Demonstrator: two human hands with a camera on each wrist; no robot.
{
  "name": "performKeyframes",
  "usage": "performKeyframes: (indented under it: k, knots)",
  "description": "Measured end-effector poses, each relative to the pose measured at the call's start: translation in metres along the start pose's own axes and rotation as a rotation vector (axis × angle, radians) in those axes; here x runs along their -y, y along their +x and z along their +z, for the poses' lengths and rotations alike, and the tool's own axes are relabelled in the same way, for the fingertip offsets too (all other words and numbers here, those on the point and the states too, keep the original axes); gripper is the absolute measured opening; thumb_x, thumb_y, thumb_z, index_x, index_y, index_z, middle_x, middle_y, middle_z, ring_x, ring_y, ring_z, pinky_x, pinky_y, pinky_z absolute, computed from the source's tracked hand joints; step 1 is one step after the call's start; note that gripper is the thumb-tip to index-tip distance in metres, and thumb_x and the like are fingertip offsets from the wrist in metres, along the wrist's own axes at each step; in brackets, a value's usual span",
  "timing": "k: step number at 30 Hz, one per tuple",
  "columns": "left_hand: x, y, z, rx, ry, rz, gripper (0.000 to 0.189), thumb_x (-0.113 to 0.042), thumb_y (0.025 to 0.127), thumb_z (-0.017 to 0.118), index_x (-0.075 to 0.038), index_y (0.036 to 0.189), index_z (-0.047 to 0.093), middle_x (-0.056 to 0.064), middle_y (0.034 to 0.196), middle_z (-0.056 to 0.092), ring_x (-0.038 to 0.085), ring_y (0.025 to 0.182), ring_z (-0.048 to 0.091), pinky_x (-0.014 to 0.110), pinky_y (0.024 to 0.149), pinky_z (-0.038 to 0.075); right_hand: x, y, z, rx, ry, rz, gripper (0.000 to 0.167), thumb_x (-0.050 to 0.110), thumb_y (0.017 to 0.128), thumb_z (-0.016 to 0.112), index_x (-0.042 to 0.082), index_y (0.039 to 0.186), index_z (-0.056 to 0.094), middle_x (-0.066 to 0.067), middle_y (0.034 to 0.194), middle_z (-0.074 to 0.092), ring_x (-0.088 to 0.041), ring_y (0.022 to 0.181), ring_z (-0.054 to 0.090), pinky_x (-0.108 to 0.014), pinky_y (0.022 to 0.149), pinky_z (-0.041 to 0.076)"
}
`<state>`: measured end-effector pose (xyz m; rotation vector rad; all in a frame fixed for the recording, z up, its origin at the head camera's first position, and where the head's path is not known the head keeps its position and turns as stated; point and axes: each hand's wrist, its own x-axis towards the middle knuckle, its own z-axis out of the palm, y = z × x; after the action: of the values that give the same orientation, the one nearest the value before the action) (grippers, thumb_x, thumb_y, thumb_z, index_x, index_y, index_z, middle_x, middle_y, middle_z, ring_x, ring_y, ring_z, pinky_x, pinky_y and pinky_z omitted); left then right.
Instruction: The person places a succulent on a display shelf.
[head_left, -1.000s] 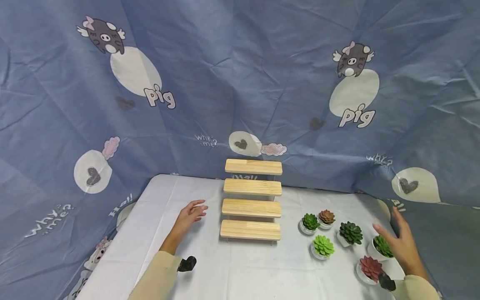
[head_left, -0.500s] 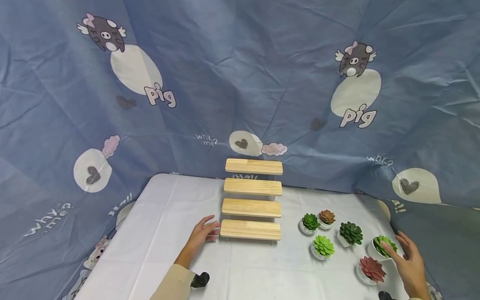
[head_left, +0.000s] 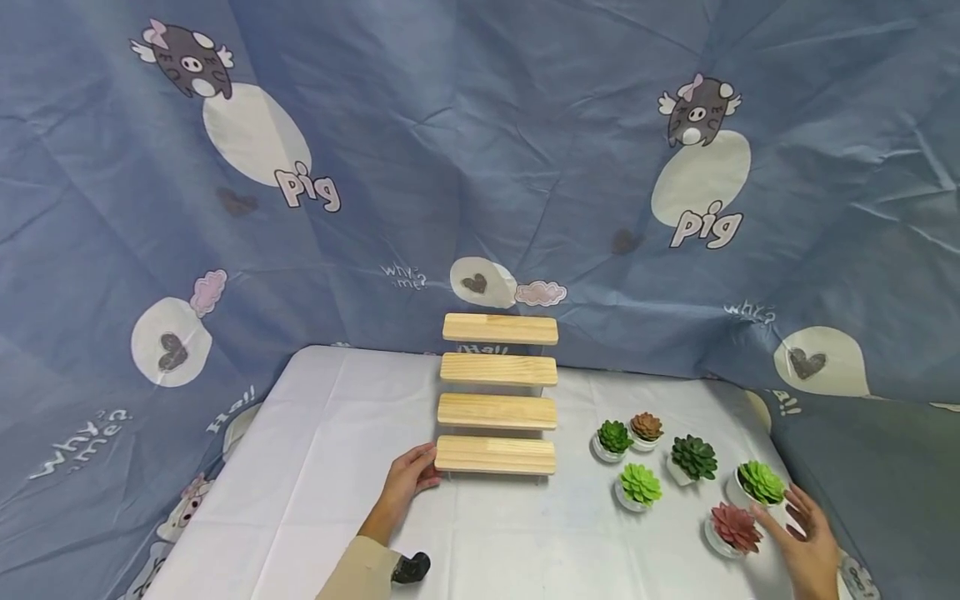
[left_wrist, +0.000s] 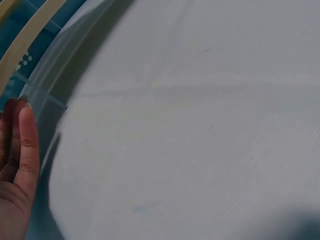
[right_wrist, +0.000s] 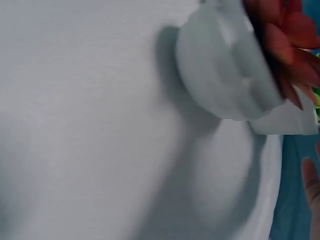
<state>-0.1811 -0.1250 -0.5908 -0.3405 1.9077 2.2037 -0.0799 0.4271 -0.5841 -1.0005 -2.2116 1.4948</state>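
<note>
Red succulent [head_left: 733, 527], spiky rosette, white scalloped pot, right hand [head_left: 806, 546] beside

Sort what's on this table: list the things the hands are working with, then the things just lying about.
In hand:
left hand touching the wooden step shelf
right hand beside the red succulent pot

Lying about:
brown succulent
dark green succulent
three other green succulents
white tablecloth
pig-print backdrop

A white pot [right_wrist: 225, 70] with a red succulent [right_wrist: 287, 42] sits near the white-covered desk's [right_wrist: 90, 125] edge, casting a soft shadow. A second white pot [right_wrist: 287, 120] touches it. A fingertip [right_wrist: 312, 187] shows beyond the edge.
</note>
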Motion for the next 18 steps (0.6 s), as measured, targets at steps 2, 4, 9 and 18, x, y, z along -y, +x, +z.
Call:
performKeyframes:
  k: [2,4,9,18]
  knots:
    - [0.004,0.002,0.001,-0.018,-0.031,-0.007,0.049,-0.018,0.097,0.059,0.015,0.131,0.045,0.003,0.082,0.065,0.012,0.071,0.062,0.025,0.066,0.055,-0.023,0.014,0.004,-0.014,-0.006,-0.017,0.083,0.033,0.085,0.075,0.034,0.151,0.025,-0.004,0.153,0.032,-0.021,0.136,0.032,-0.029,0.106,0.030]
    - [0.006,0.002,0.003,-0.034,-0.053,-0.018,0.049,-0.017,0.097,0.060,0.015,0.131,0.046,0.003,0.081,0.064,0.011,0.070,0.061,0.024,0.065,0.055,-0.044,0.027,0.009,-0.028,-0.019,-0.021,0.087,0.036,0.082,0.077,0.037,0.151,0.023,-0.005,0.152,0.033,-0.021,0.134,0.033,-0.029,0.103,0.032]
    - [0.009,0.003,0.006,-0.068,-0.084,-0.028,0.047,-0.015,0.097,0.059,0.016,0.129,0.046,0.002,0.082,0.064,0.010,0.069,0.060,0.022,0.063,0.054,-0.051,0.019,0.019,-0.038,0.001,0.040,0.099,0.038,0.076,0.082,0.029,0.152,0.019,-0.006,0.141,0.038,-0.015,0.120,0.042,-0.017,0.087,0.043]
    - [0.013,0.004,0.013,-0.089,-0.109,-0.013,0.042,-0.016,0.096,0.060,0.017,0.121,0.053,0.001,0.075,0.062,0.010,0.066,0.058,0.021,0.060,0.053,-0.014,-0.034,0.023,0.043,-0.003,0.101,0.098,0.033,0.077,0.082,0.000,0.146,0.020,-0.023,0.135,0.035,-0.025,0.111,0.044,-0.012,0.059,0.039]
